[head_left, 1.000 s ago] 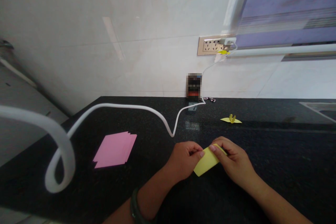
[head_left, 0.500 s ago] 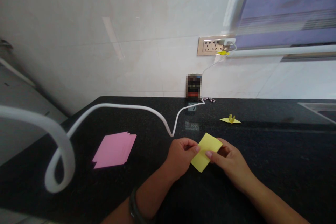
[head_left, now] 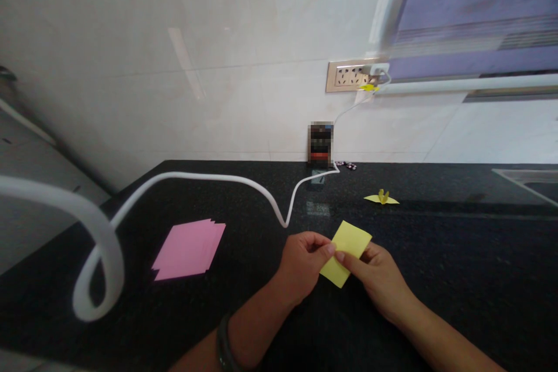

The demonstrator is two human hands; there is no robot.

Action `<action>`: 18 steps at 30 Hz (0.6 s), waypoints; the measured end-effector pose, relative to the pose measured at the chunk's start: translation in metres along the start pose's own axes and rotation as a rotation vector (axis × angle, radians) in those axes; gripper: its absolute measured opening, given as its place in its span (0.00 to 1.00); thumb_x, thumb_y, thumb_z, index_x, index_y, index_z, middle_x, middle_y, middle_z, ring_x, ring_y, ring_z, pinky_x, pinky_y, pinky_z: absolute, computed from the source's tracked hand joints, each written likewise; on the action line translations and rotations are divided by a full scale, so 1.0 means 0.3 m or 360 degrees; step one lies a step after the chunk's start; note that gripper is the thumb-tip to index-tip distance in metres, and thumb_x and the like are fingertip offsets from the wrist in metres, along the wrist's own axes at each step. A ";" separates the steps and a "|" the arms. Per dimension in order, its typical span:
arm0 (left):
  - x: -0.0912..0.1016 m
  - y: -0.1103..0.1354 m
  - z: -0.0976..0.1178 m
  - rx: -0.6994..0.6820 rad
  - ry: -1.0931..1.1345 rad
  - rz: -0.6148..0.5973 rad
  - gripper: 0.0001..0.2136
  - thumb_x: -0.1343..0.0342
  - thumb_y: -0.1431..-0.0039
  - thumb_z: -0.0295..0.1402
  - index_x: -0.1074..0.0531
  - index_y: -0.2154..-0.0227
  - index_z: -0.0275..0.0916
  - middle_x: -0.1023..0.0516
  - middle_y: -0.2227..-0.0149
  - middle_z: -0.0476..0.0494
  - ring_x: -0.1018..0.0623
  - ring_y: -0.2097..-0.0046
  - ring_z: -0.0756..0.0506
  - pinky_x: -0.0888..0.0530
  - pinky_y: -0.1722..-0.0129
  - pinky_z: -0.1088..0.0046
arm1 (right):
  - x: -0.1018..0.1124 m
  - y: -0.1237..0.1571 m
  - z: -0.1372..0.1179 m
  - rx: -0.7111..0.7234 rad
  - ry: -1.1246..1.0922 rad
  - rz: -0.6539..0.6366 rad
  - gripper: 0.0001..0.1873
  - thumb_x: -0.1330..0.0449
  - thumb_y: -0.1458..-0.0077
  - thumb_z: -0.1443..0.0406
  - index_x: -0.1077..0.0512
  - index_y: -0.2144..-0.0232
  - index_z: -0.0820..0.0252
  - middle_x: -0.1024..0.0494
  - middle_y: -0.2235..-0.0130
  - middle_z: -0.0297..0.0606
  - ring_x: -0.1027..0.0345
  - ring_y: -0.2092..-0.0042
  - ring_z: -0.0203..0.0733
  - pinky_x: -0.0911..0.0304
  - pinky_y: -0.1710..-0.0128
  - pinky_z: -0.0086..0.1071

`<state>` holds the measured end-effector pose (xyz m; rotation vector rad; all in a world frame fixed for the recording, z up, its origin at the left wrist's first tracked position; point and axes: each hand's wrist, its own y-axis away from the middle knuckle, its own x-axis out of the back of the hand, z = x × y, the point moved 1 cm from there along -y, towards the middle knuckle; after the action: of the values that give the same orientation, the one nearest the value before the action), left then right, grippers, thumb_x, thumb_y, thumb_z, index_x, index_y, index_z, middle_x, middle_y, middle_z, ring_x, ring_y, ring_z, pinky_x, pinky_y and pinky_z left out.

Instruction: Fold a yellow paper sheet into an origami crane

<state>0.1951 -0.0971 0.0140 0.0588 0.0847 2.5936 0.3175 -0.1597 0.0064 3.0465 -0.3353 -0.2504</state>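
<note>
A yellow sheet of paper [head_left: 354, 238], folded to a rectangle as far as I can see, is held tilted above the dark countertop. My left hand [head_left: 307, 261] pinches its left edge between thumb and fingers. From the right, my right hand [head_left: 379, 276] grips it, thumb lying across the front and fingers behind, out of sight. The two thumb tips nearly meet near the sheet's left side. Beyond my hands, a yellow folded paper crane [head_left: 382, 197] rests on the counter.
Pink paper sheets [head_left: 189, 250] lie stacked on the black countertop [head_left: 257, 325] at left. A thick white flexible stand [head_left: 226, 178] loops across the left side. By the wall stands a blurred-out dark device [head_left: 320, 144], below a socket panel [head_left: 349, 75]. A sink edge [head_left: 518, 183] is at far right.
My right thumb has slid left across the yellow paper, toward my left thumb. The sheet has shifted slightly right. Both hands keep their hold.
</note>
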 end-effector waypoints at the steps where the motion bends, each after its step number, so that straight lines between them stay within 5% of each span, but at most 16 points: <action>1: 0.002 -0.003 -0.003 0.0000 0.0023 0.0018 0.09 0.46 0.54 0.35 0.30 0.75 0.33 0.28 0.78 0.47 0.31 0.76 0.52 0.35 0.76 0.78 | 0.004 -0.003 0.000 0.0019 0.0041 0.0021 0.09 0.42 0.55 0.62 0.31 0.70 0.61 0.26 0.72 0.36 0.33 0.71 0.38 0.38 0.69 0.32; 9: 0.011 -0.021 -0.019 0.0054 0.0199 0.0122 0.10 0.45 0.55 0.36 0.30 0.74 0.32 0.27 0.77 0.45 0.31 0.76 0.51 0.34 0.75 0.76 | 0.035 -0.018 0.008 0.0076 0.0330 0.0155 0.12 0.42 0.55 0.60 0.36 0.82 0.61 0.37 0.82 0.29 0.41 0.76 0.33 0.46 0.77 0.26; 18: 0.002 -0.018 -0.024 0.0049 0.0282 0.0193 0.10 0.45 0.55 0.36 0.31 0.74 0.32 0.28 0.77 0.45 0.30 0.75 0.50 0.33 0.75 0.75 | 0.033 -0.015 0.010 0.0063 0.0341 0.0172 0.12 0.43 0.54 0.59 0.32 0.78 0.62 0.31 0.75 0.34 0.43 0.75 0.33 0.46 0.76 0.27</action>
<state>0.1968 -0.0925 0.0065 -0.1596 0.1907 2.7141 0.3275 -0.1576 0.0017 3.0420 -0.4919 0.0897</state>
